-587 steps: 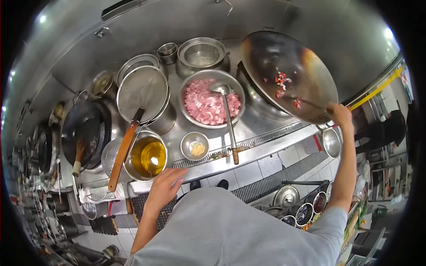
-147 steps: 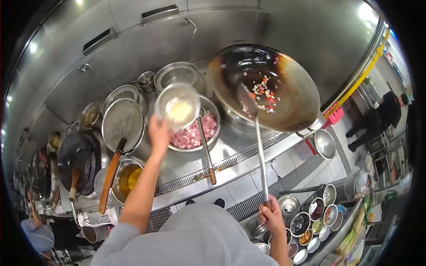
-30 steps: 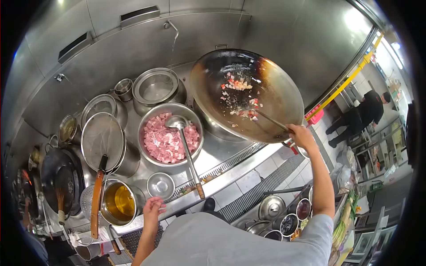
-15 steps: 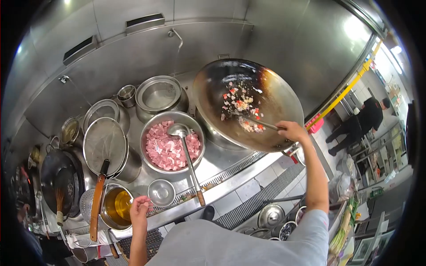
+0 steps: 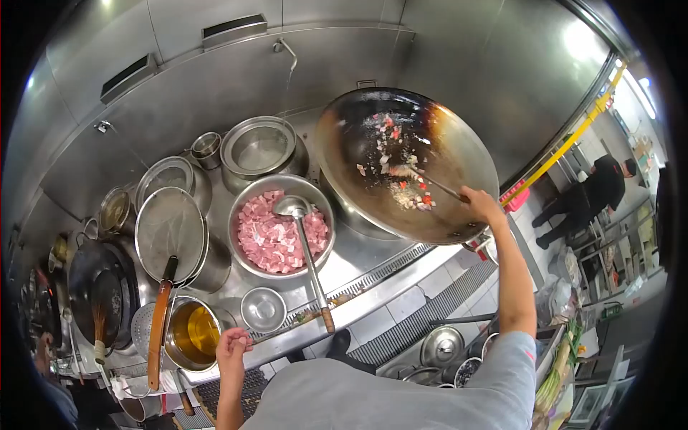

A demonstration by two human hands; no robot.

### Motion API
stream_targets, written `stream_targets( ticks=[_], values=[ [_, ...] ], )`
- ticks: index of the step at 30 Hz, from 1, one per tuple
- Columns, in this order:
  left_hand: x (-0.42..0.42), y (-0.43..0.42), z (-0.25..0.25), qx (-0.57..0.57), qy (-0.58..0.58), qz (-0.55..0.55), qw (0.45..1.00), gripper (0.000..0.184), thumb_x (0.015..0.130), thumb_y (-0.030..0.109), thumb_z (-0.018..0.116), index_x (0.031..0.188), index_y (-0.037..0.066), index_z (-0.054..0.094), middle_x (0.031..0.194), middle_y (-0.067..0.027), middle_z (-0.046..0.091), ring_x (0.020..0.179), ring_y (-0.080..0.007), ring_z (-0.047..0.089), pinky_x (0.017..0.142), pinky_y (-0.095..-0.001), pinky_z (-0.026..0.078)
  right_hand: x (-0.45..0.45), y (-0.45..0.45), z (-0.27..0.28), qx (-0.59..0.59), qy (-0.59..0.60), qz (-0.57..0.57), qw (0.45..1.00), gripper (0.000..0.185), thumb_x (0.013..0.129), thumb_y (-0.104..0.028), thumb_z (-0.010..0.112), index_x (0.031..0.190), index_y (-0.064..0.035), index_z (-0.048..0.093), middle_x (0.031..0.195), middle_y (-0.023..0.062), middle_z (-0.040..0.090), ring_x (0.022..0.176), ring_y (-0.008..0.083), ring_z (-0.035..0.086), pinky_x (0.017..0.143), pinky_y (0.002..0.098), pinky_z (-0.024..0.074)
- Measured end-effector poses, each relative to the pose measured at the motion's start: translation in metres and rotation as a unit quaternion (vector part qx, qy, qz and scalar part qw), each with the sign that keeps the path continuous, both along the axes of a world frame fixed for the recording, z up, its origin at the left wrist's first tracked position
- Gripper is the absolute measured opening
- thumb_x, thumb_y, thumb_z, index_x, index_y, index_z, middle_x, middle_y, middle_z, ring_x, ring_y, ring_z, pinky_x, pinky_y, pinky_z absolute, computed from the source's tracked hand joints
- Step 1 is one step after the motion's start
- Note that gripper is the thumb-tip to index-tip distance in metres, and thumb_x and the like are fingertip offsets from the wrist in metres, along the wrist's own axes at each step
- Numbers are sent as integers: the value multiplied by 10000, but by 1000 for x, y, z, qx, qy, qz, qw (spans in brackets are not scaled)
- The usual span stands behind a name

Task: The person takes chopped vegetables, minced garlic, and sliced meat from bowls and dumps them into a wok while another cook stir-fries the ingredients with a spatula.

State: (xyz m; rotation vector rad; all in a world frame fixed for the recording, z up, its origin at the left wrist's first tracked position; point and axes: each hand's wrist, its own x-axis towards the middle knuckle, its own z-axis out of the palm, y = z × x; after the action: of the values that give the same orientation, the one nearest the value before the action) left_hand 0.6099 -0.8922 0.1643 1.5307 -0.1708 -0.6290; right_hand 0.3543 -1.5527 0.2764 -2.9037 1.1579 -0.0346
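Black round pans (image 5: 84, 276): far left, with a bamboo-bristle brush (image 5: 99, 326) lying over them.
Round mesh strainer (image 5: 170, 228): right of the pans, long wooden handle slanting down beside a perforated skimmer (image 5: 142, 331).
Steel pot (image 5: 178, 350): just below the strainer's mesh, got yellow oil (image 5: 203, 330) in it.
Left hand (image 5: 233, 347): near the oil pot's right side, fingers loosely curled and partly open, no grip on anything that I can see.
Small steel bowl (image 5: 263, 310): on the steel desk (image 5: 376, 259), a bit up and right of that hand.
Wide steel bowl (image 5: 287, 275): above the small one, loaded with pink diced meat (image 5: 266, 236). A steel ladle (image 5: 292, 208) rests head-down in it, wooden grip toward the desk edge.
Big dark wok (image 5: 459, 168): tilted, right of the meat, with red and white chopped bits (image 5: 410, 195) scattered inside.
Long-handled metal spatula (image 5: 443, 188): head down among the bits, blade too blurry to make out.
Right hand (image 5: 482, 204): at the wok's right rim, fingers closed round the spatula handle.
Person in black (image 5: 584, 193): far right, well apart from the wok.
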Motion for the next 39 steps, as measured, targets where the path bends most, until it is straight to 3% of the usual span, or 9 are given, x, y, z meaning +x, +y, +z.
stream_targets(
  ticks=[4,10,17,24,27,32,34,37,39],
  values=[
    [20,-16,-3,-26,-32,-28,999,228,958,76,575,1176,10,567,1058,-83,636,907,-157,636,754,-287,535,-61,57,91,-44,52,32,997,264,798,-165,655,1060,-161,686,937,123,721,913,341,684,776,464,539],
    [32,-24,10,-33,-40,-27,998,230,955,69,569,1176,9,564,1060,-84,631,904,-160,641,760,-288,531,-98,111,184,-14,126,-88,988,297,780,-146,682,1063,-226,722,942,96,731,905,311,697,792,439,553],
    [23,-5,7,-44,-44,4,998,230,951,101,596,1162,12,577,1061,-82,644,903,-153,641,760,-275,528,-53,-9,28,-66,37,-56,996,378,800,-206,670,1177,-214,685,1043,130,722,992,336,684,839,470,542],
    [0,25,22,17,-88,78,993,233,960,121,601,1161,4,580,1040,-87,644,907,-156,641,764,-280,530,91,-75,-36,6,-223,-150,963,386,870,-279,625,1224,-126,643,1138,179,696,1091,366,650,939,464,505],
    [-11,13,30,26,-78,67,994,237,962,120,599,1164,-1,579,1040,-87,645,903,-162,645,766,-288,536,155,-54,-51,6,-205,-192,960,382,923,-241,522,1294,-157,553,1105,262,675,1089,424,640,929,511,506],
    [-10,0,22,-9,-52,44,998,244,951,107,626,1162,-7,580,1033,-89,646,890,-164,648,767,-290,538,158,-11,-61,10,-94,-134,987,351,954,-165,411,1292,-176,507,1050,287,675,1012,467,658,870,576,518],
    [-4,-1,14,-22,-46,39,998,238,952,104,624,1161,-2,582,1032,-84,645,887,-160,646,765,-286,535,119,-2,-61,5,-22,-79,997,279,944,-187,469,1208,-152,550,987,282,679,974,482,651,831,586,511],
    [6,2,4,-26,-38,39,998,234,953,101,624,1162,4,582,1030,-75,643,896,-151,639,761,-280,530,59,53,17,-37,21,-53,998,228,922,-140,473,1092,-139,625,963,227,697,953,444,668,824,544,523],
    [15,-1,10,-26,-41,36,998,236,955,107,624,1163,4,581,1031,-73,643,905,-149,637,763,-279,529,31,45,43,-20,-24,-34,999,158,847,-137,622,999,-108,656,947,189,710,963,398,676,838,510,532]
  ],
)
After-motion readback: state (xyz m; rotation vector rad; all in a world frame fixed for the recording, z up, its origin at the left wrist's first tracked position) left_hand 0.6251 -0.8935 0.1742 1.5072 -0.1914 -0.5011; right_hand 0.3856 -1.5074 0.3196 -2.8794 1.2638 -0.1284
